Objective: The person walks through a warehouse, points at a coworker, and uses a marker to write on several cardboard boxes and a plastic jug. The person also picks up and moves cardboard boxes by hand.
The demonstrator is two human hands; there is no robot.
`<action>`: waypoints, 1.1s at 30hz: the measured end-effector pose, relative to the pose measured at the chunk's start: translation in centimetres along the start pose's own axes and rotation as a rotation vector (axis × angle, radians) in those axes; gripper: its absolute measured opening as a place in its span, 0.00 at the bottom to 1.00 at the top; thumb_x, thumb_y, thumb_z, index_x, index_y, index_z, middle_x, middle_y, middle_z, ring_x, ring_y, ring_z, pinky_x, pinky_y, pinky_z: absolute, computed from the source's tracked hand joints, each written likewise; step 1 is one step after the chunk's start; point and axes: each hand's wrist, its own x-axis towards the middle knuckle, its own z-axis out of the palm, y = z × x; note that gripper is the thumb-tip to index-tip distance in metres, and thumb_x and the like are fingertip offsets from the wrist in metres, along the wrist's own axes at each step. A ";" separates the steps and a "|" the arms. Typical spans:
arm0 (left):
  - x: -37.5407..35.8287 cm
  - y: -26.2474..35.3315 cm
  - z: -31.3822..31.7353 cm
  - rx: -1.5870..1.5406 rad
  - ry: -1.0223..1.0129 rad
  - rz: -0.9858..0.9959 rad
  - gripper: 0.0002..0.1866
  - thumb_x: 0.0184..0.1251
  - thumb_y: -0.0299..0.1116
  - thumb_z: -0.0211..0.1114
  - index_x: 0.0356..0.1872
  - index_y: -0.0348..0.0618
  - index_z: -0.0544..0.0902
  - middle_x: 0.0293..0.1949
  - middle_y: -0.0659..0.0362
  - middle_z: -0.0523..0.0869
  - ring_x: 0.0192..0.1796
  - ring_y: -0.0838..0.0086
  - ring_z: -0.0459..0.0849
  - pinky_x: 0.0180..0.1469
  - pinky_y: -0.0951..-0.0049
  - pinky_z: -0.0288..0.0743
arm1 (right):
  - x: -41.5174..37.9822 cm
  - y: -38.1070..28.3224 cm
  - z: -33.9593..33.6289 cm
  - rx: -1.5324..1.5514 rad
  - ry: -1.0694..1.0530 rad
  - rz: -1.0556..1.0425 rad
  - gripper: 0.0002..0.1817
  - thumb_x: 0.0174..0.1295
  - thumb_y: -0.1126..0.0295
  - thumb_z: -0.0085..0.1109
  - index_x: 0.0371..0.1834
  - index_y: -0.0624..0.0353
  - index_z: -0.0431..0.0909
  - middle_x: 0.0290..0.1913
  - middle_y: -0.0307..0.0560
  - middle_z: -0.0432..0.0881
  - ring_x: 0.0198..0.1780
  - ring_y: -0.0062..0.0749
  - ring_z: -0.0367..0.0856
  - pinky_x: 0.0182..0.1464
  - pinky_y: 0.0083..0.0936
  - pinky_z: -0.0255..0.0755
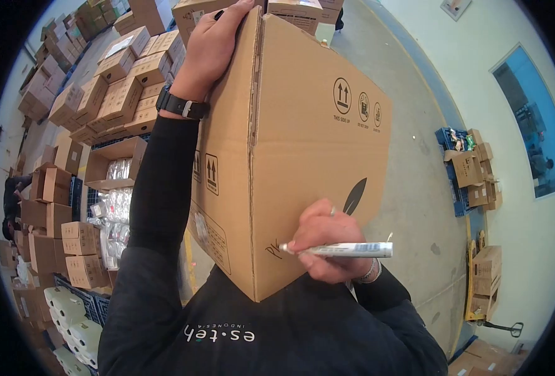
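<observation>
A large brown cardboard box (pixel 318 135) stands close in front of my chest, one corner edge facing me. Its right face bears a "this side up" arrow mark, other printed symbols and a black leaf print. My left hand (pixel 213 50), with a black watch on the wrist, grips the far upper edge of the box; the fingertips are partly hidden. My right hand (pixel 327 235) is closed around a white marker pen (pixel 352 250). Its tip touches the box's right face beside short dark handwritten letters, near the lower corner.
Stacked cartons (pixel 118 88) fill the left side, with an open carton (pixel 114 164) of silvery packets below them. White jugs (pixel 74 319) stand at lower left. On the right are a blue pallet (pixel 456 178) with cardboard and a yellow pallet jack (pixel 472 282) by the wall.
</observation>
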 end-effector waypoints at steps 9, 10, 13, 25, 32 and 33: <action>-0.3 -0.8 1.8 0.290 0.268 0.249 0.21 0.77 0.45 0.51 0.32 0.39 0.83 0.26 0.64 0.80 0.31 0.81 0.77 0.36 0.78 0.70 | 0.4 0.3 0.4 -0.031 0.025 -0.009 0.08 0.49 0.77 0.60 0.34 0.59 0.82 0.27 0.37 0.81 0.34 0.34 0.76 0.38 0.28 0.71; -0.3 -1.2 2.3 0.560 0.458 0.422 0.21 0.77 0.45 0.50 0.31 0.40 0.82 0.26 0.64 0.80 0.30 0.82 0.76 0.35 0.78 0.69 | 0.4 0.3 0.4 0.001 -0.001 -0.020 0.08 0.49 0.77 0.60 0.34 0.59 0.82 0.27 0.37 0.81 0.33 0.34 0.76 0.38 0.28 0.71; 0.2 -0.1 -1.2 -0.039 -0.037 -0.084 0.22 0.77 0.46 0.50 0.30 0.40 0.82 0.25 0.64 0.80 0.30 0.82 0.76 0.35 0.78 0.69 | 0.5 0.9 0.2 0.010 0.008 -0.029 0.08 0.49 0.78 0.60 0.34 0.59 0.81 0.26 0.38 0.80 0.32 0.33 0.75 0.37 0.28 0.71; 0.5 -4.5 -2.9 0.426 0.087 0.208 0.18 0.76 0.46 0.51 0.57 0.52 0.82 0.46 0.48 0.84 0.49 0.64 0.81 0.54 0.71 0.71 | 1.1 1.9 -0.5 -0.061 0.041 -0.009 0.06 0.52 0.77 0.59 0.33 0.59 0.81 0.25 0.40 0.80 0.30 0.32 0.74 0.39 0.28 0.69; 1.0 -7.1 -4.5 0.777 0.031 0.504 0.20 0.71 0.29 0.54 0.63 0.48 0.76 0.56 0.55 0.82 0.56 0.63 0.80 0.60 0.69 0.72 | 1.6 3.0 -1.5 -0.086 0.056 0.057 0.05 0.54 0.75 0.59 0.34 0.58 0.81 0.26 0.39 0.82 0.35 0.30 0.72 0.44 0.28 0.67; 0.9 -7.1 -4.4 0.780 0.035 0.424 0.20 0.70 0.29 0.54 0.63 0.48 0.75 0.58 0.55 0.82 0.57 0.63 0.80 0.60 0.69 0.72 | 1.6 3.0 -1.5 -0.055 0.056 0.078 0.05 0.54 0.75 0.59 0.34 0.58 0.81 0.26 0.38 0.82 0.35 0.30 0.72 0.45 0.28 0.67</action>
